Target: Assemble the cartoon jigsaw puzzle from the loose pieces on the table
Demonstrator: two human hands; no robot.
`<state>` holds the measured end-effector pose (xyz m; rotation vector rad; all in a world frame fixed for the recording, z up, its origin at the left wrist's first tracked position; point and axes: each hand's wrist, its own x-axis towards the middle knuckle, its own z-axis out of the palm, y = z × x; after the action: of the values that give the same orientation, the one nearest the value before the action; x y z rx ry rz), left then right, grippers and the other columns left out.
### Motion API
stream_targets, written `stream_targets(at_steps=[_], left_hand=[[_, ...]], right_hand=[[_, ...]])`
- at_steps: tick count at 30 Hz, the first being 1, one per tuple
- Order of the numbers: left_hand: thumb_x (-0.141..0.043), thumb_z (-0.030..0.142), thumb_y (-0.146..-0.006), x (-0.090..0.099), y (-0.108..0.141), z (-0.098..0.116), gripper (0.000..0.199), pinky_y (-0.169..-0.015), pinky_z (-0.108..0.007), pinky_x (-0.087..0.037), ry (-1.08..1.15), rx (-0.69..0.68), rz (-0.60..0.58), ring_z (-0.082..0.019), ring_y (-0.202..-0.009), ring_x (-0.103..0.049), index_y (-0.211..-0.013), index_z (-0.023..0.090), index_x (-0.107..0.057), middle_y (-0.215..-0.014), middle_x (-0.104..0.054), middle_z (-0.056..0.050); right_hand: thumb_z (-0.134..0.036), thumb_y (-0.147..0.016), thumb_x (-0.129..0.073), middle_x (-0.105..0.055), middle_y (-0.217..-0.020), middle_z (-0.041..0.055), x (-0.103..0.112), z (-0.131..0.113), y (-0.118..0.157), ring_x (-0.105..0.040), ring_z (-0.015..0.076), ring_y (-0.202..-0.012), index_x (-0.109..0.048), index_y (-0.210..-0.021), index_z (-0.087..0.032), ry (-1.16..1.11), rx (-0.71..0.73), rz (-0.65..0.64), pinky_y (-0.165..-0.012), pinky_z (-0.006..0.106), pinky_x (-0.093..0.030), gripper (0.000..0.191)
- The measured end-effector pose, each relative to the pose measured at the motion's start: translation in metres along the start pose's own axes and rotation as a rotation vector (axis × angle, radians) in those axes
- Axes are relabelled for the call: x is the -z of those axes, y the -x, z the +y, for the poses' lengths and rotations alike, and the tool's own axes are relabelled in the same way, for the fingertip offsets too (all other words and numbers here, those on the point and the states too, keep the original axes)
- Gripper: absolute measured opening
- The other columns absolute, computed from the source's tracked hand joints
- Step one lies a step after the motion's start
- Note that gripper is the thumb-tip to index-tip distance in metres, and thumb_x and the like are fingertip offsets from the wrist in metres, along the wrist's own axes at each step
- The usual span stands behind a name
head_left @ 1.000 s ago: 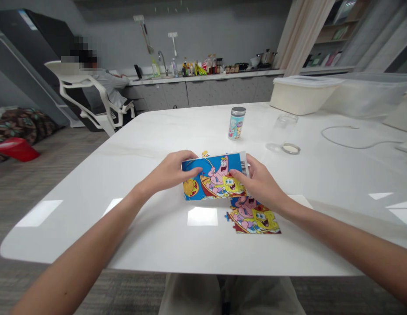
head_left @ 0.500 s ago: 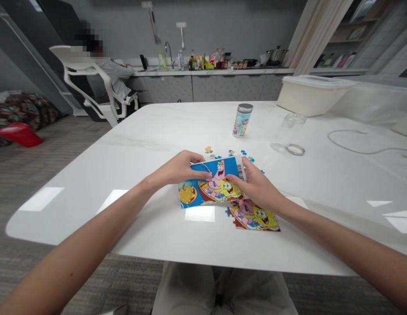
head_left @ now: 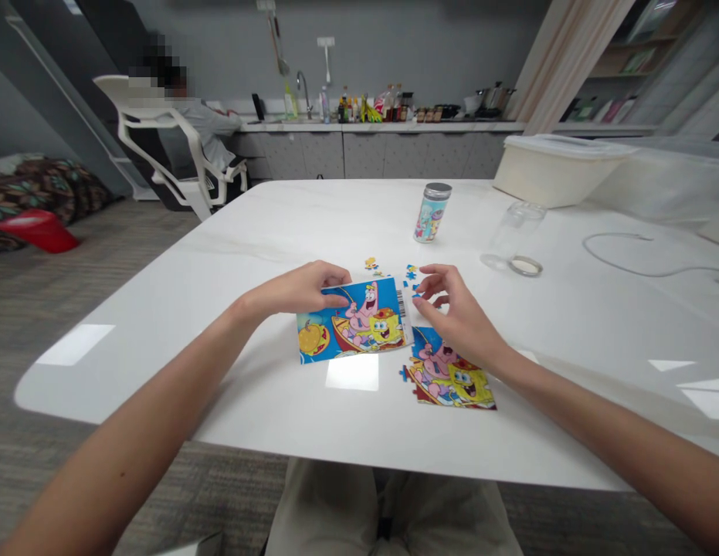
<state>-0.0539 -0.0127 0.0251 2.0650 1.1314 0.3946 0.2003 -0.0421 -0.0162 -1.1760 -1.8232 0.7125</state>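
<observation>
While a red bin is sitting on the floor at your far left, with a dark patterned cloth bunching up behind it, another person is occupying a white-framed office chair beyond the corner of the white table. Coming nearer, your left hand is gripping the picture card at its upper left part, with your thumb pressing on the printed face and your other fingers reaching behind the upper edge. That card is showing a pink figure and a yellow one in a boat, and it is tilting slightly, with its barcode edge pointing right. Just past its upper edge, a few loose puzzle pieces are lying on the table, more of them scattering toward your right hand. To the right of the card and closer to you, a joined puzzle section is lying flat, repeating the same two figures. Farther back, a printed canister with a metal lid is standing upright. Over the section's upper end, your right hand is hanging with thumb and fingers parting and curling, apart from the card; whether a fingertip is touching a blue piece, you cannot tell from here. Farther right, a clear jar is standing near a round lid, and a grey cable is curving across the tabletop.
</observation>
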Motion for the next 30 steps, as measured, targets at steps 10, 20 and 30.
stream_targets(at_steps=[10,20,30], left_hand=[[-0.056,0.030,-0.076,0.012,0.006,-0.008,0.035,-0.073,-0.025,-0.044,-0.461,0.104,-0.210,-0.019,-0.091,-0.062,-0.109,0.021,-0.064,-0.109,-0.068,-0.006],[-0.055,0.026,-0.078,0.018,0.006,-0.018,0.046,-0.080,-0.023,-0.041,-0.509,0.114,-0.240,-0.018,-0.100,-0.059,-0.124,0.024,-0.055,-0.119,-0.063,-0.005],[-0.052,0.043,-0.082,0.016,0.007,-0.026,0.042,-0.075,-0.024,-0.041,-0.511,0.094,-0.245,-0.018,-0.094,-0.058,-0.121,0.027,-0.050,-0.116,-0.062,-0.005]], right_hand=[[-0.025,-0.084,-0.051,-0.058,-0.102,0.0104,0.009,0.021,-0.008,-0.056,0.0248,-0.097,-0.050,-0.107,-0.019,0.328,0.145,-0.036,-0.082,0.043,-0.048,0.023],[-0.026,-0.098,-0.030,-0.049,-0.139,0.0062,0.009,0.015,-0.002,-0.033,0.0257,-0.136,-0.049,-0.131,-0.021,0.614,0.539,-0.509,-0.106,0.051,-0.033,0.039],[-0.026,-0.096,-0.035,-0.055,-0.130,0.0130,0.010,0.013,-0.003,-0.045,0.0267,-0.127,-0.060,-0.116,-0.016,0.638,0.507,-0.447,-0.103,0.049,-0.037,0.034]])
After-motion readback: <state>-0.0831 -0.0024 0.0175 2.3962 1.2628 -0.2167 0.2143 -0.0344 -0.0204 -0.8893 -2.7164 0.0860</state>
